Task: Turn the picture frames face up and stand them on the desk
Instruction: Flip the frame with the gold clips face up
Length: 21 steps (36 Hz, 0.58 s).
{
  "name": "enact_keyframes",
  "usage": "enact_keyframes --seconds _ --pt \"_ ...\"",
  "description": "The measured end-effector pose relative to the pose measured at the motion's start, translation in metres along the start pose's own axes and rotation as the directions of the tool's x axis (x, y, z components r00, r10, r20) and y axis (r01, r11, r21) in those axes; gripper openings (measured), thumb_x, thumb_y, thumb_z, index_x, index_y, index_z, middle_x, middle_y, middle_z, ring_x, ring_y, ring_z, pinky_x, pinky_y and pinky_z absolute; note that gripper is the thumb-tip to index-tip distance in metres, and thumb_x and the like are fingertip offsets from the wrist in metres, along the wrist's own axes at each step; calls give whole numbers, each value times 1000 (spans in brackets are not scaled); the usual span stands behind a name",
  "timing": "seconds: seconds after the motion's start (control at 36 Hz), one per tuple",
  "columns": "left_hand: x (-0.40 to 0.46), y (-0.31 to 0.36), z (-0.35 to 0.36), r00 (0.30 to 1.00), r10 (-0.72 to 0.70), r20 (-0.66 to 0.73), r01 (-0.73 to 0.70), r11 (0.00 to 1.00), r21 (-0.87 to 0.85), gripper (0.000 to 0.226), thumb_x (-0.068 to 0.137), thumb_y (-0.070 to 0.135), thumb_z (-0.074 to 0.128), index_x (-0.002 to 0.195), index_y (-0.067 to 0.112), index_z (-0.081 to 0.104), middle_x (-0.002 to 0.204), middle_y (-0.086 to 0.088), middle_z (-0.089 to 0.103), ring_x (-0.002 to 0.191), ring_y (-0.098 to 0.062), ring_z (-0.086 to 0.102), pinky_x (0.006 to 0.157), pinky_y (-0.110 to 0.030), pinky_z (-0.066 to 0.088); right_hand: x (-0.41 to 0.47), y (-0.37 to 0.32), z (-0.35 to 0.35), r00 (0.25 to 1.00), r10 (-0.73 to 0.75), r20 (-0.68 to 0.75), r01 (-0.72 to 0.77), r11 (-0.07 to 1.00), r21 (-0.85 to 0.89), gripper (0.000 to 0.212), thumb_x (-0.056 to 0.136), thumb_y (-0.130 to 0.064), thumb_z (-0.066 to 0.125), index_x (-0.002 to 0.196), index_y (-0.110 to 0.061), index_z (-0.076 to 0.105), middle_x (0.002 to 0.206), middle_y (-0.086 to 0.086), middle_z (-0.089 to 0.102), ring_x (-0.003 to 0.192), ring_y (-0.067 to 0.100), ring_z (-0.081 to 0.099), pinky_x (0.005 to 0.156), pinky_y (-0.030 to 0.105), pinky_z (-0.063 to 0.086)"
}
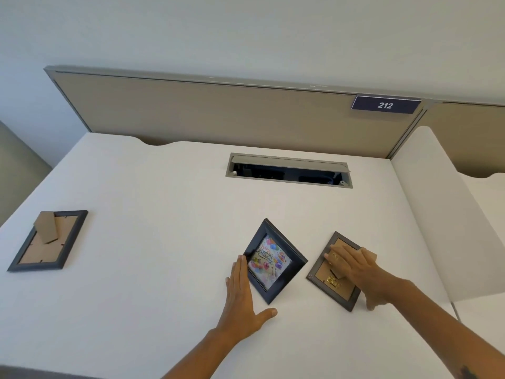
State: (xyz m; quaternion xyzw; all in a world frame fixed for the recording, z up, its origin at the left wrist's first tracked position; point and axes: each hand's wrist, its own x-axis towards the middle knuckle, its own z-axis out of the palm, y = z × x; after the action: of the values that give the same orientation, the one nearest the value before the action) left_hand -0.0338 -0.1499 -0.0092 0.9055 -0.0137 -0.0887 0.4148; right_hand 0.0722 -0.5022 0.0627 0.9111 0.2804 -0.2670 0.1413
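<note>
Left hand (240,294) lies flat and open on desk (164,187), fingertips touching birthday frame (274,262), already face up. Right hand (355,266) rests spread on face-down frame (334,272), long axis diagonal. Third frame (47,240) well apart, far left, nearer left hand.
</note>
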Motion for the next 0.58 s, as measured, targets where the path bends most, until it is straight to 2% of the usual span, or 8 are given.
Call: enact_keyframes --seconds 0.11,0.33,0.47,0.58 --pt "-3 -2 1 1000 -17 -3 17 1000 14 138 79 70 73 159 27 -30 166 19 -35 156 -8 -29 129 -45 -9 14 0 -9 996 -35 83 39 998 -50 164 61 -49 97 161 -31 -31 172 1 -33 162 35 -19 129 63 2" --pt "-7 -4 3 999 -36 -12 36 999 25 132 84 59 74 158 28 -31 166 18 -34 156 -10 -29 130 -48 -6 34 11 -25 980 -173 97 187 969 -163 157 58 -60 92 165 -32 -19 177 4 -9 164 36 -4 128 64 6" --pt "-9 -5 5 999 -48 -5 48 998 27 130 86 55 74 158 27 -31 165 20 -35 156 -10 -30 130 -48 -7 40 21 -27 961 -266 79 275 949 -157 150 58 -61 89 167 -28 -8 172 5 9 163 31 3 130 57 4" --pt "-10 -4 4 998 -56 -2 56 998 30 128 87 53 72 156 30 -33 164 21 -36 155 -10 -31 130 -47 -8 45 27 -26 943 -327 59 331 937 -106 146 53 -62 88 166 -28 3 164 2 17 157 25 18 130 46 13"
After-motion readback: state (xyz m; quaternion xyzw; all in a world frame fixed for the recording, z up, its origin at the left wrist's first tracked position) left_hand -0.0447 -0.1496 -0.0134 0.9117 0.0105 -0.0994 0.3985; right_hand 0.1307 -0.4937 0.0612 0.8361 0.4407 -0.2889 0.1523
